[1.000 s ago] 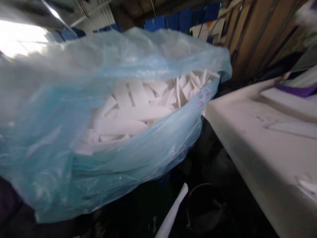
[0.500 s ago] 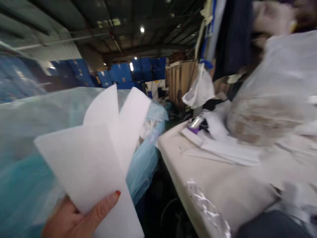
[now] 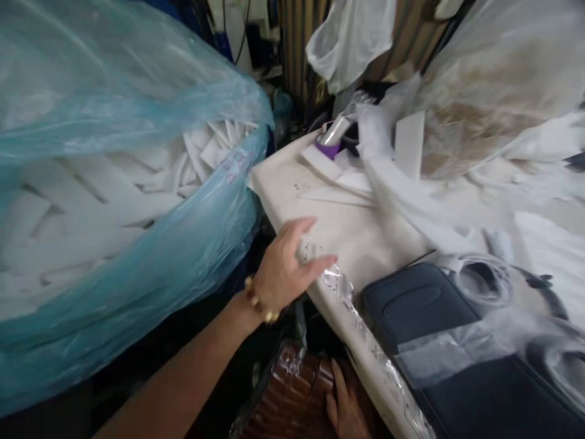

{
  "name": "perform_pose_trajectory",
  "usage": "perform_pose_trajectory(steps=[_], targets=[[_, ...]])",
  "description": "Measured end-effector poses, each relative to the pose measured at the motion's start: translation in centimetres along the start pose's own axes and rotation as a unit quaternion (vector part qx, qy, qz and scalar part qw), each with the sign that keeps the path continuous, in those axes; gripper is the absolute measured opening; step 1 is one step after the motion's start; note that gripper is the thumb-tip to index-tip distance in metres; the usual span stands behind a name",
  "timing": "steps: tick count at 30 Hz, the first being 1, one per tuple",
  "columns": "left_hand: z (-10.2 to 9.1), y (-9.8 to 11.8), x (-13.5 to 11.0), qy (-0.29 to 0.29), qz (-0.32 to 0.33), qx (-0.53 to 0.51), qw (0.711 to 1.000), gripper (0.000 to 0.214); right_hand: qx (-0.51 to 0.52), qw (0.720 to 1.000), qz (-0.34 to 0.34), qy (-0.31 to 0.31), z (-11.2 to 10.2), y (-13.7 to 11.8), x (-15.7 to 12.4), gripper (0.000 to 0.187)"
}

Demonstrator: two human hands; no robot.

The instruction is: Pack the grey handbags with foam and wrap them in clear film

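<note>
My left hand (image 3: 286,268), with a beaded bracelet on its wrist, is above the edge of the padded table (image 3: 301,177). Its thumb and fingers are apart, with nothing between them. Lower down, my right hand (image 3: 348,405) has its fingers on the right edge of a shiny brown crocodile-patterned piece (image 3: 292,390), and seems to grip it. Clear plastic wrap covers part of that piece. To the left, a large bluish plastic bag (image 3: 183,250) gapes over many white sheets and strips (image 3: 114,177).
On the table lie a dark blue flat case (image 3: 420,299), a coil of clear strip (image 3: 484,280) and white strips (image 3: 411,189). A purple holder (image 3: 328,146) stands at the far corner. Behind hangs a white plastic bag (image 3: 351,42). Crinkled clear tape (image 3: 365,335) runs along the near edge.
The white sheets have left my left hand, which is now open near the table edge. My view has tipped down. My right hand and the brown piece have come into view.
</note>
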State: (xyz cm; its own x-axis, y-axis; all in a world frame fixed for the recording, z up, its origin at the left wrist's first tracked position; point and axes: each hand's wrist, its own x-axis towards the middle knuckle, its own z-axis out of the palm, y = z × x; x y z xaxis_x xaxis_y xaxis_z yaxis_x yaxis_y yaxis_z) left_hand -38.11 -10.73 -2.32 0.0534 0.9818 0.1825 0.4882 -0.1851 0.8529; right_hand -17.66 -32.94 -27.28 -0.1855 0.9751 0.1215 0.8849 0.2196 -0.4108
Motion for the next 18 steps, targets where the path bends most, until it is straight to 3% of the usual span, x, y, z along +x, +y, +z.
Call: perform_pose_trajectory(steps=[2,4,5,7,9,12,18], targets=[[-1.7,-3.3,-9.3,-0.102,-0.167,0.051,0.979,0.086,-0.022,0.999,-0.037,-0.026,0.1,0.6,-0.4,0.059],[-1.3,-7.0,-18.1,-0.198,-0.395,0.039,0.896,0.104,-0.041,0.996,-0.076,-0.032,0.2,1.0,0.0,0.063],[-0.4,-8.8,-21.6,-0.206,-0.467,0.015,0.860,0.109,-0.042,0.994,-0.093,-0.029,0.3,1.1,0.3,0.063],[1.8,-11.8,-26.4,-0.196,-0.517,-0.108,0.826,0.110,-0.034,0.991,-0.127,-0.018,0.6,1.1,0.7,0.060],[3.7,-13.6,-28.4,-0.165,-0.491,-0.243,0.820,0.102,-0.028,0.989,-0.145,-0.010,0.9,1.1,0.9,0.057],[5.1,-14.8,-29.0,-0.121,-0.433,-0.379,0.809,0.084,-0.017,0.990,-0.140,-0.030,1.3,1.1,1.0,0.055],[5.9,-13.9,-31.0,-0.082,-0.440,-0.371,0.813,0.073,0.049,0.984,-0.112,-0.132,-0.8,2.2,0.4,0.053]])
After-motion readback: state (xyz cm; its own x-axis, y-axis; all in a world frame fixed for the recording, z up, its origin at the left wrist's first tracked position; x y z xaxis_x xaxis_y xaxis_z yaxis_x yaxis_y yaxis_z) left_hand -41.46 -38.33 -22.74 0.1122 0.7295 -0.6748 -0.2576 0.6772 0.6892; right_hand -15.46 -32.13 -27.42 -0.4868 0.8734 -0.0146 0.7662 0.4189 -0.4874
